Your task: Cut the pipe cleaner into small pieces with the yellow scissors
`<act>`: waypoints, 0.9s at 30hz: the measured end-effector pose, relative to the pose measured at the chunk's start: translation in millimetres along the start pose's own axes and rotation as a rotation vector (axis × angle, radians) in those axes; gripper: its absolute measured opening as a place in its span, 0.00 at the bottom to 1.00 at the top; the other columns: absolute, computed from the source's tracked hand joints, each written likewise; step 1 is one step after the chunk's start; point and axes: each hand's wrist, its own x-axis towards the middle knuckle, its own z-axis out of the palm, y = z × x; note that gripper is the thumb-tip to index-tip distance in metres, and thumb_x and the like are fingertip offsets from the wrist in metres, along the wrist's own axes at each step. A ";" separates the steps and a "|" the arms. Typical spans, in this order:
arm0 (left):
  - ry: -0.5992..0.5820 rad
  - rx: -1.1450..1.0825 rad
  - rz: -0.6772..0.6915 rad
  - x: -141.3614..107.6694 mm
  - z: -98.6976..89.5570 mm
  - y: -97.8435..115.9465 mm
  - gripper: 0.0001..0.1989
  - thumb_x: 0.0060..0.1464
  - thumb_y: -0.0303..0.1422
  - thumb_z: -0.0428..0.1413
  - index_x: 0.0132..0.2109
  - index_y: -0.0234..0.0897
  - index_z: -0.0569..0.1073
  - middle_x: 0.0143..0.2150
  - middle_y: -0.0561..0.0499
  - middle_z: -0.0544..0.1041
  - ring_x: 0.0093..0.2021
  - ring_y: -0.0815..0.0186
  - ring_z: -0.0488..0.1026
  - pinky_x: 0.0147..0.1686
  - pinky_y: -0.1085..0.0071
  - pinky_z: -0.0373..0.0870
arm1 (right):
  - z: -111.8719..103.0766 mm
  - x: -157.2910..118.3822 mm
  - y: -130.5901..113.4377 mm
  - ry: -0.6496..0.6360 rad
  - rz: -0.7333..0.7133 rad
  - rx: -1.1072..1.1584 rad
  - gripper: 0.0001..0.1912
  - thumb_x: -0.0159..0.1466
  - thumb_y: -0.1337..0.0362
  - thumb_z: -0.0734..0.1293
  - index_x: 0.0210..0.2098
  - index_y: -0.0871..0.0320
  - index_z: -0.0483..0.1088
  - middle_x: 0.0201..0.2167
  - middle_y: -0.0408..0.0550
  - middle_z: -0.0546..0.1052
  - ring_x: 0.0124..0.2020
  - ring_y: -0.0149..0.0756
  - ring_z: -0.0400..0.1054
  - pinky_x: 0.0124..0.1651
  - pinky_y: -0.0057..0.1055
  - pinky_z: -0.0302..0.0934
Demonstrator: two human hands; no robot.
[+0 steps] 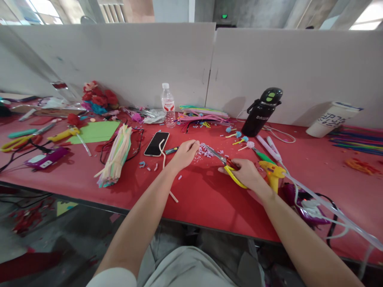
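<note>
My left hand [188, 153] is closed in a pinch over the red table [191, 199]; what its fingers hold, if anything, is too small to tell. In my right hand [245, 172] are scissors [229, 170] with yellow and red handles, their blades pointing left toward my left fingertips. Small purple cut pieces [206, 150] lie in a pile beneath the blades, beside my left hand. A cream pipe cleaner [163, 153] runs from the phone [156, 144] toward my left forearm, which hides part of it.
Pipe cleaners [116, 157] lie bundled at the left. Behind stand a water bottle [168, 105] and a black flask [261, 113]. A yellow glue gun [273, 172] with cords is right of my right hand. A white cup [332, 119] leans farther right.
</note>
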 end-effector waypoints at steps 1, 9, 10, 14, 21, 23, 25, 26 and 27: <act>0.001 0.002 0.002 0.2 0.0 -0.3 0.19 0.60 0.42 0.41 0.26 0.35 0.60 0.22 0.55 0.60 0.23 0.73 0.57 0.25 0.74 0.54 | -0.3 -0.1 -0.5 0.003 0.002 0.000 0.31 0.50 0.38 0.65 0.17 0.58 0.52 0.17 0.37 0.51 0.21 0.25 0.43 0.22 0.25 0.40; 0.008 0.014 -0.013 1.0 -1.6 0.8 0.18 0.59 0.43 0.43 0.28 0.35 0.63 0.23 0.55 0.63 0.23 0.72 0.58 0.25 0.74 0.55 | 1.2 -1.1 0.1 0.004 -0.011 0.015 0.28 0.51 0.40 0.66 0.19 0.58 0.54 0.18 0.38 0.52 0.21 0.25 0.45 0.21 0.25 0.40; 0.007 0.015 -0.009 0.9 -1.8 0.9 0.18 0.59 0.42 0.43 0.28 0.35 0.63 0.23 0.55 0.63 0.23 0.72 0.58 0.26 0.74 0.55 | 1.2 -1.1 0.3 0.002 -0.013 0.017 0.28 0.51 0.40 0.66 0.18 0.58 0.54 0.18 0.38 0.52 0.21 0.25 0.45 0.21 0.25 0.40; 0.005 0.015 0.003 1.1 -1.7 -0.7 0.17 0.59 0.42 0.43 0.28 0.35 0.64 0.23 0.55 0.63 0.24 0.72 0.59 0.26 0.74 0.55 | 0.3 -1.1 0.1 -0.017 -0.006 0.019 0.29 0.50 0.39 0.66 0.18 0.58 0.54 0.18 0.38 0.51 0.21 0.25 0.45 0.21 0.25 0.40; -0.005 0.029 0.012 1.8 -1.3 -3.0 0.18 0.60 0.42 0.43 0.29 0.35 0.65 0.23 0.55 0.63 0.24 0.72 0.60 0.27 0.74 0.55 | 0.6 0.4 2.4 -0.042 -0.013 0.020 0.32 0.49 0.36 0.65 0.18 0.58 0.51 0.18 0.37 0.50 0.21 0.25 0.44 0.21 0.25 0.39; 0.005 0.032 0.024 1.7 -1.8 -2.5 0.18 0.60 0.42 0.43 0.29 0.35 0.65 0.24 0.54 0.64 0.25 0.72 0.60 0.27 0.74 0.56 | 0.7 0.8 2.6 -0.046 -0.019 0.009 0.32 0.49 0.36 0.65 0.17 0.58 0.52 0.18 0.38 0.50 0.21 0.25 0.43 0.21 0.25 0.39; 0.012 0.036 0.032 1.7 -2.3 -2.0 0.17 0.60 0.42 0.44 0.29 0.35 0.65 0.25 0.54 0.65 0.26 0.71 0.61 0.28 0.74 0.57 | 0.3 0.5 1.8 -0.037 -0.014 0.010 0.31 0.49 0.37 0.66 0.17 0.58 0.52 0.18 0.38 0.50 0.21 0.24 0.43 0.21 0.25 0.39; 0.014 0.038 0.033 1.7 -2.6 -1.9 0.17 0.60 0.42 0.44 0.29 0.34 0.65 0.25 0.53 0.66 0.26 0.71 0.62 0.29 0.74 0.57 | 0.1 0.2 1.2 -0.027 -0.008 0.017 0.31 0.49 0.38 0.66 0.17 0.58 0.52 0.18 0.38 0.50 0.21 0.24 0.43 0.21 0.25 0.39; 0.014 0.038 0.032 1.6 -2.8 -1.9 0.17 0.60 0.42 0.44 0.29 0.34 0.65 0.25 0.53 0.66 0.27 0.71 0.62 0.29 0.74 0.57 | -0.2 -0.1 0.7 -0.018 -0.003 0.025 0.30 0.50 0.39 0.66 0.17 0.58 0.53 0.18 0.37 0.50 0.21 0.24 0.44 0.21 0.25 0.39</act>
